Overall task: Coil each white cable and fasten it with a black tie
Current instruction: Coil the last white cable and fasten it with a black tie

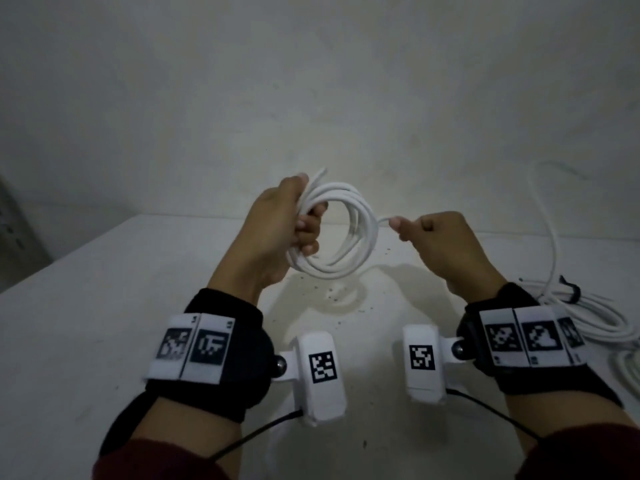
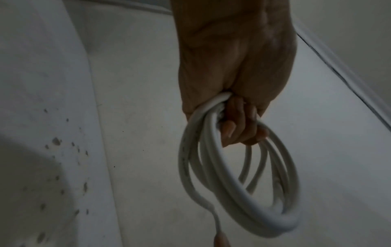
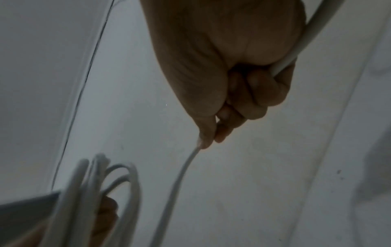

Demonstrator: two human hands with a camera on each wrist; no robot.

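A white cable [image 1: 349, 230] hangs in several round loops above the table. My left hand [image 1: 294, 226] grips the left side of the coil [image 2: 237, 183] with its fingers [image 2: 239, 127] curled through the loops. To the right, my right hand [image 1: 415, 230] pinches the cable's free length [image 3: 180, 175] between thumb and forefinger; the strand runs through the fist and out past the palm [image 3: 317, 38]. The coil [image 3: 93, 187] shows blurred at the lower left of the right wrist view. A black tie [image 1: 571, 291] sits on a cable bundle at the right.
A white table [image 1: 86, 323] with dark specks stands against a pale wall [image 1: 311, 81]. More white cable [image 1: 595, 320] lies heaped at the table's right edge, one strand rising up the wall [image 1: 550, 216]. A grey object [image 1: 17, 230] stands at the far left.
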